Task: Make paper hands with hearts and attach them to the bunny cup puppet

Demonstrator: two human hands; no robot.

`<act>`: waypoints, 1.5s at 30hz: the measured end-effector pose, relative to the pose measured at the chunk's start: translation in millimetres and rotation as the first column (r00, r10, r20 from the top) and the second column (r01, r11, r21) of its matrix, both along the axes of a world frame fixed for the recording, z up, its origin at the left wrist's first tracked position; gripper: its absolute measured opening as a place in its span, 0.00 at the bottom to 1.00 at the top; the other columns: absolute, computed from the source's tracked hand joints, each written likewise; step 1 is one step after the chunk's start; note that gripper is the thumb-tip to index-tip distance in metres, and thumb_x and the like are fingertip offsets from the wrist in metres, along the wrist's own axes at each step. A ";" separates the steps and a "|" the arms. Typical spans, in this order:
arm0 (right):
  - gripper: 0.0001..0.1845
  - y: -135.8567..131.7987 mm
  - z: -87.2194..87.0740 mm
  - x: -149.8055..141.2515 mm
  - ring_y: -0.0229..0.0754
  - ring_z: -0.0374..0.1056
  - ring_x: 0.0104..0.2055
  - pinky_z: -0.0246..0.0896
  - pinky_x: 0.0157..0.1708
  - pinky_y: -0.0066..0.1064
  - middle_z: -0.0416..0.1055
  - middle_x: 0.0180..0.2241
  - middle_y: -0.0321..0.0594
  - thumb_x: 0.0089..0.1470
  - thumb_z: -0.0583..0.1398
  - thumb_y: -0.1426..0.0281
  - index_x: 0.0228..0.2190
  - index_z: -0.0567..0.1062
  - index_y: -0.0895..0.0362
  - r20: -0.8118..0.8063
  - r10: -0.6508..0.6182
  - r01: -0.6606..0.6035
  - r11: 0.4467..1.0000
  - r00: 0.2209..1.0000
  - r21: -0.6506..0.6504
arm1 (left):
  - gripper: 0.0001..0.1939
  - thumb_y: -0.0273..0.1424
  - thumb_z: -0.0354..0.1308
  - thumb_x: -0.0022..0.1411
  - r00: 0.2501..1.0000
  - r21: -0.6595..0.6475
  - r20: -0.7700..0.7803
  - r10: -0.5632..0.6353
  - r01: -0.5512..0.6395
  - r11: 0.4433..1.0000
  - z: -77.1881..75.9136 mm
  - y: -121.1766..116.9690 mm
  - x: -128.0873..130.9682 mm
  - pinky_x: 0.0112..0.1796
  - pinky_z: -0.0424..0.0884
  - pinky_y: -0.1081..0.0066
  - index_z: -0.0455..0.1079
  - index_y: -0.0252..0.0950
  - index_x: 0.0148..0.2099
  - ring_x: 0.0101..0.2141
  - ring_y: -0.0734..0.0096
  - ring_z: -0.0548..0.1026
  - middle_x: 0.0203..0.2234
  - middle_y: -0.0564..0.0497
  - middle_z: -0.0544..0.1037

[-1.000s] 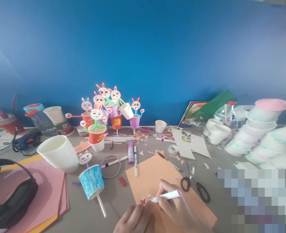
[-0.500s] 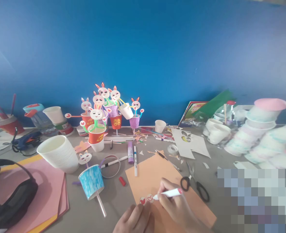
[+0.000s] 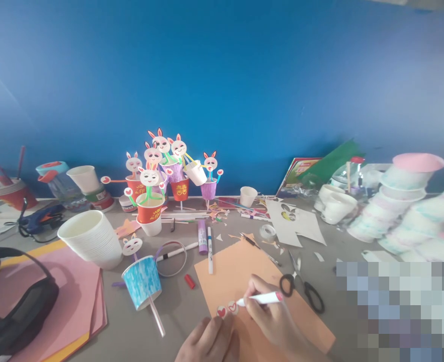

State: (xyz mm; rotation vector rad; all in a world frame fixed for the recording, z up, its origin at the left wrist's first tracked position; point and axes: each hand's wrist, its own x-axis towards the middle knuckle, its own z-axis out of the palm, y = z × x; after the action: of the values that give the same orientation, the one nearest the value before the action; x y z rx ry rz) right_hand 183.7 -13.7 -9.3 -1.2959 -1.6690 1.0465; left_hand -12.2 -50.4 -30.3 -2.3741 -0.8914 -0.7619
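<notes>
Your right hand (image 3: 265,307) is closed around a white marker (image 3: 262,298), red end up and to the right, tip pointing left at the right-hand one of two small discs. Can't tell if the tip touches. Right disc (image 3: 233,307): heart drawn as a red outline. Left disc (image 3: 222,312): heart filled red. Both sit side by side on the orange sheet (image 3: 225,279), ahead of your left fingertips.

Your left hand (image 3: 208,343) is palm down with fingers bent, by the discs' near edge. Can't tell if it's pinching anything; the fingers hide it.

Scissors (image 3: 297,277) lie over the sheet's right edge, black handles toward you. Black pen (image 3: 250,241) crosses the far corner. Blue-banded marker (image 3: 210,259) overlaps the left edge, purple glue stick (image 3: 202,239) just beside it. Red cap (image 3: 189,281) is on the table (image 3: 180,322), left of the sheet.

Further left: blue-colored cup (image 3: 142,282), tilted, with a straw and rabbit face, then white cup stack (image 3: 106,241). Tape roll (image 3: 268,232) is beyond the sheet. Rabbit cup figures (image 3: 150,201) stand near the blue wall (image 3: 244,100).
</notes>
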 end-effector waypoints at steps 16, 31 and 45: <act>0.11 -2.3 1.3 1.0 0.37 0.50 0.21 0.45 0.22 0.30 0.55 0.19 0.28 0.55 0.54 0.70 0.23 0.58 0.51 -0.009 0.032 -0.032 0.999 0.999 -0.016 | 0.08 0.23 0.54 0.68 0.997 0.000 -0.077 -0.020 0.020 1.000 -7.9 1.4 -4.9 0.39 0.69 0.70 0.73 0.37 0.40 0.39 0.69 0.74 0.43 0.51 0.82; 0.11 -2.4 1.8 0.7 0.35 0.50 0.22 0.45 0.22 0.28 0.55 0.19 0.27 0.56 0.54 0.71 0.23 0.58 0.51 -0.009 0.052 -0.052 0.999 0.999 -0.011 | 0.09 0.21 0.53 0.67 0.999 0.016 -0.037 -0.022 0.023 1.000 -7.7 1.8 -3.5 0.38 0.69 0.71 0.74 0.37 0.39 0.37 0.69 0.75 0.41 0.51 0.83; 0.12 -1.7 -0.8 0.4 0.35 0.46 0.21 0.42 0.21 0.28 0.50 0.19 0.25 0.57 0.53 0.69 0.23 0.57 0.51 -0.003 0.024 -0.024 1.000 1.000 -0.007 | 0.07 0.23 0.54 0.67 0.998 0.010 -0.053 -0.016 0.016 1.000 -9.2 1.6 -3.7 0.39 0.68 0.70 0.73 0.37 0.39 0.38 0.69 0.73 0.42 0.50 0.82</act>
State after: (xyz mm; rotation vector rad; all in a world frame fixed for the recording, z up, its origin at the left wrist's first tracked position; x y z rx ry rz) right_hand 184.1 -15.5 -10.1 -1.2811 -1.6836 1.0692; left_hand -15.9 -48.8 -39.5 -2.3838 -0.8457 -0.7043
